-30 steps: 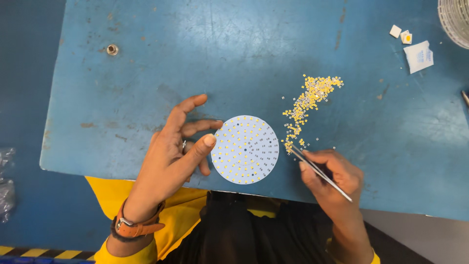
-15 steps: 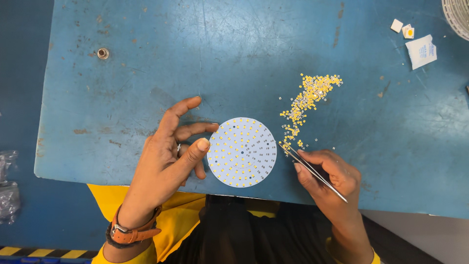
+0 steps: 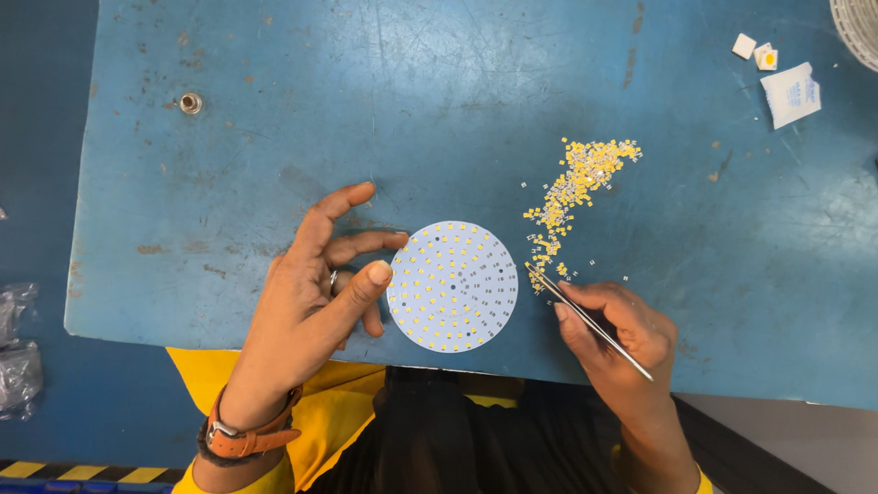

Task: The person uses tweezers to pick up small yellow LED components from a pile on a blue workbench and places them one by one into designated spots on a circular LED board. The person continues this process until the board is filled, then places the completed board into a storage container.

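The person is wearing a bright yellow top, its fabric showing at the bottom of the view below both arms and bunching in folds near the left wrist. Over the middle of the body a black garment (image 3: 430,439) is hanging in front, dark and plain, with the yellow showing on either side of it. The left hand (image 3: 311,302) is bare, and a ring (image 3: 333,276) is sitting on one finger. Around the left wrist an orange-brown strap (image 3: 242,437) with a buckle is wrapping, a thin dark band lying just beside it. The right hand (image 3: 622,334) is bare and is wearing nothing visible; a sliver of yellow sleeve (image 3: 702,480) is showing at that forearm's lower edge.
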